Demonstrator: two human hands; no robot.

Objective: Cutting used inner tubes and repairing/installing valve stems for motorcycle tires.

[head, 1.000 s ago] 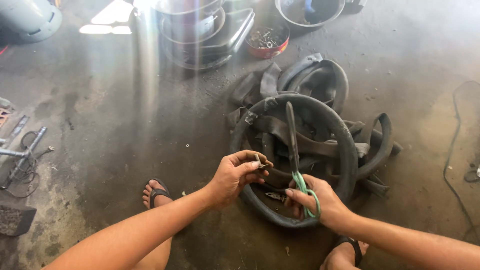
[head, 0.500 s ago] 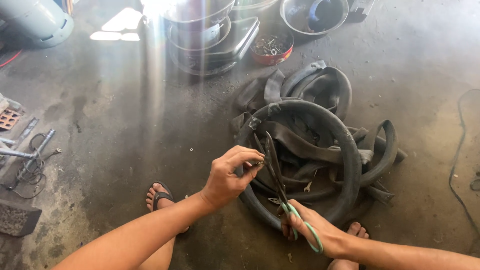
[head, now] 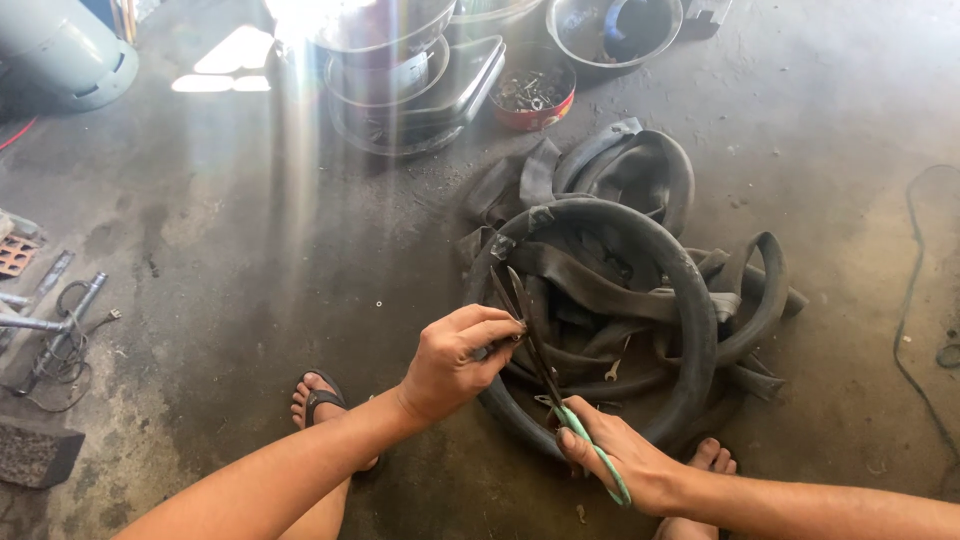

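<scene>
The right hand (head: pixel 625 462) is closed around the pale green handles of a pair of scissors (head: pixel 540 360), whose dark blades stand parted and point up and away from the person. The left hand (head: pixel 455 362) is clenched in a pinch, fingertips pressed on a small dark rubber piece (head: pixel 497 344) held right at the blades; whether that piece is cut loose or joined to the tube below cannot be told.

Both hands hover over a black inner tube (head: pixel 640 300) that lies as a rough ring on the concrete floor (head: pixel 250 300). Under and behind the ring sits a heap of more slack rubber tubes (head: pixel 610 165), with one loop (head: pixel 762 290) sticking out to the right. A small wrench-like metal bit (head: pixel 612 370) lies inside the ring, just past the scissors.

A foot in a sandal (head: pixel 318 402) shows below the left forearm, and toes of the other foot (head: pixel 712 458) show beside the right wrist.

Farther off, at the top, stand stacked metal pans (head: pixel 400 80), a red bowl (head: pixel 535 100) of small metal parts just right of them, and a grey basin (head: pixel 612 30) behind that. A pale blue cylinder (head: pixel 60 50) lies at the top left. Along the left edge lie metal rods and wire (head: pixel 50 330) and a dark block (head: pixel 35 452). A thin cable (head: pixel 910 290) curls over the floor at the right.
</scene>
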